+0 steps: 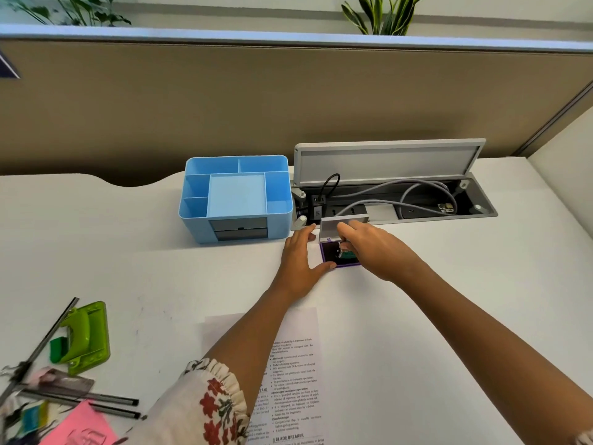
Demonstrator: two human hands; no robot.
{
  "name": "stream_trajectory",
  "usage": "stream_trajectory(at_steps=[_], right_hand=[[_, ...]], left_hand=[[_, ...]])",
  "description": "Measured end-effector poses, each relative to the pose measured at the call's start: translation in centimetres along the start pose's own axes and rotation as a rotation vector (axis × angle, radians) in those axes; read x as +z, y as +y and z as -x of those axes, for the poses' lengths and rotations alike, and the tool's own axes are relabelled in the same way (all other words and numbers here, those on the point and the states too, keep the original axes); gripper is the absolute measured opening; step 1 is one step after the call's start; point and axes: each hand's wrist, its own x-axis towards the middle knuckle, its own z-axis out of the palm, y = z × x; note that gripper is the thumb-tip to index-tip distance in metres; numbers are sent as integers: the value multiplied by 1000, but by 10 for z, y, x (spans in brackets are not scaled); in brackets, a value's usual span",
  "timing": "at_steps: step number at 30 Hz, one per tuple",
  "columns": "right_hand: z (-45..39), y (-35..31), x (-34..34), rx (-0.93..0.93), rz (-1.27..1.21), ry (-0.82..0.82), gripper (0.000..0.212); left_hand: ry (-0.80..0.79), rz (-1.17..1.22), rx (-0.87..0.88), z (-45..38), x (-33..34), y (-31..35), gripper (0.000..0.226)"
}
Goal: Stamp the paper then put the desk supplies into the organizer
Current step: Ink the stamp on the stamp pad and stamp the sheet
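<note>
Fingers of the right hand (369, 248) pinch a stamp (345, 252) on the open ink pad (340, 256), right of the blue organizer (236, 197). Left hand (300, 261) rests flat, fingers straight, touching the pad's side.

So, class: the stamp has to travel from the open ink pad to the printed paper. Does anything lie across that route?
Yes. The right hand holds the stamp on the ink pad. The left hand steadies the pad's near-left edge, and its forearm lies across the printed paper, covering part of the sheet. Nothing else visible blocks the way.
</note>
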Motion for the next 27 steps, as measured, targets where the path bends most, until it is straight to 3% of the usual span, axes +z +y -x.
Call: stream_trajectory(at_steps=[14, 27], right_hand=[[6, -3, 14, -18, -84, 177, 16], [10, -10, 25, 66, -55, 212, 22]], left_hand=[[16, -52, 36, -1, 1, 1, 72], [-45, -85, 55, 0, -4, 4, 67]])
